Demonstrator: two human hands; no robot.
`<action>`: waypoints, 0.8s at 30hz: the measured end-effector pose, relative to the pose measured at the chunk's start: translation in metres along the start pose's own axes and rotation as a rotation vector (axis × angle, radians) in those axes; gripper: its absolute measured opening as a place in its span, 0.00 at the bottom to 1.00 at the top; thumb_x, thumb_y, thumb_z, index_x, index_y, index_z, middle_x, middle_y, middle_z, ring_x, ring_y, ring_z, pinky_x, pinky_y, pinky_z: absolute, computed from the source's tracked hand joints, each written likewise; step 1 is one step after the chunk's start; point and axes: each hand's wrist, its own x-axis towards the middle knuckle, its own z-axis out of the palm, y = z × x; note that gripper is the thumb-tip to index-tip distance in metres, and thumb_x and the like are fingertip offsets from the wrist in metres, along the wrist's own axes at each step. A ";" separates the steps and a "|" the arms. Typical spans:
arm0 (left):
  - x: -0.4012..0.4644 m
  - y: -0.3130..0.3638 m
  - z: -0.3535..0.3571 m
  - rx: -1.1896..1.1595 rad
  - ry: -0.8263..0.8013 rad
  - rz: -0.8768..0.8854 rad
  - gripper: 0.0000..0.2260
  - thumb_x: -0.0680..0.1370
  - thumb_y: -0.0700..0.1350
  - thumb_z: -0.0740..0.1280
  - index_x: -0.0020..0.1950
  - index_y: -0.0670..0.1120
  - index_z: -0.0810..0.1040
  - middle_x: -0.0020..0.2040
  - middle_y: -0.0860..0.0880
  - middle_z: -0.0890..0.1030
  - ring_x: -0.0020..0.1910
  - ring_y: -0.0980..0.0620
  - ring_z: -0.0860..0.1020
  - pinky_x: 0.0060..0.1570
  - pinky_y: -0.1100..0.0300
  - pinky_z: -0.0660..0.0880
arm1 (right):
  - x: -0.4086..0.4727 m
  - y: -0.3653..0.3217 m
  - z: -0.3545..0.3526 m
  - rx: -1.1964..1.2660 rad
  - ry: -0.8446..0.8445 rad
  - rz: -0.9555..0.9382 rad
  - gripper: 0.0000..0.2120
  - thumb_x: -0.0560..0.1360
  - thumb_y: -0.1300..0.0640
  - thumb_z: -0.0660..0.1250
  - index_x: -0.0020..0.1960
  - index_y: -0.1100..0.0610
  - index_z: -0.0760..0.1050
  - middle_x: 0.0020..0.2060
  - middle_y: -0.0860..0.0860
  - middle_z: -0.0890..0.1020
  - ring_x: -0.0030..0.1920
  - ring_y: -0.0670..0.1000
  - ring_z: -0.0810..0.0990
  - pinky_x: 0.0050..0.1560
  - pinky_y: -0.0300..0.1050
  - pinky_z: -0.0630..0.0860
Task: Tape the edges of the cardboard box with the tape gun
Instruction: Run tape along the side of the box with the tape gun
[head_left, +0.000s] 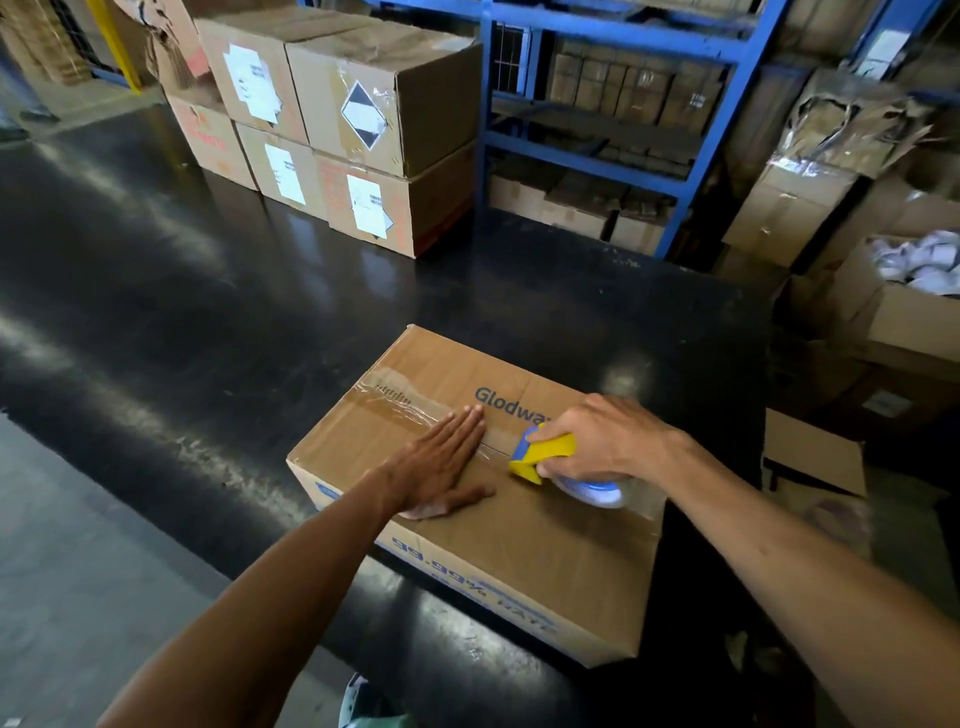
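A brown cardboard box (530, 540) with blue print lies on a black table, near its front edge. A strip of clear tape (400, 402) runs along the box's top seam from the far left side. My left hand (441, 467) lies flat on the box top, palm down, fingers together, pressing beside the seam. My right hand (602, 441) grips a yellow and blue tape gun (550, 457) with a clear tape roll, its front end resting on the seam just right of my left fingertips.
The black table (208, 312) stretches wide to the left and back. Stacked labelled cartons (358, 135) stand at its far side. A blue metal rack (623, 104) with boxes is behind. Open cartons (893, 306) crowd the right side.
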 end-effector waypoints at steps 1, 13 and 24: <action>0.000 0.000 0.001 -0.008 -0.008 -0.002 0.42 0.80 0.70 0.42 0.80 0.40 0.38 0.80 0.41 0.36 0.80 0.47 0.35 0.79 0.51 0.39 | -0.012 0.011 0.001 -0.004 -0.027 0.017 0.27 0.66 0.30 0.63 0.64 0.30 0.71 0.59 0.46 0.81 0.58 0.55 0.78 0.46 0.47 0.70; 0.028 0.082 0.004 -0.127 -0.010 0.083 0.47 0.78 0.72 0.46 0.80 0.35 0.43 0.80 0.36 0.41 0.80 0.39 0.41 0.79 0.47 0.40 | -0.041 0.033 0.020 -0.055 -0.014 0.068 0.27 0.67 0.30 0.64 0.65 0.31 0.71 0.58 0.48 0.81 0.58 0.56 0.78 0.49 0.49 0.72; 0.034 0.107 0.005 -0.103 0.060 0.073 0.50 0.77 0.73 0.50 0.80 0.35 0.40 0.81 0.38 0.40 0.81 0.44 0.38 0.79 0.52 0.38 | -0.050 0.037 0.022 -0.060 0.032 0.071 0.27 0.67 0.28 0.63 0.65 0.31 0.71 0.56 0.49 0.81 0.56 0.55 0.79 0.44 0.48 0.70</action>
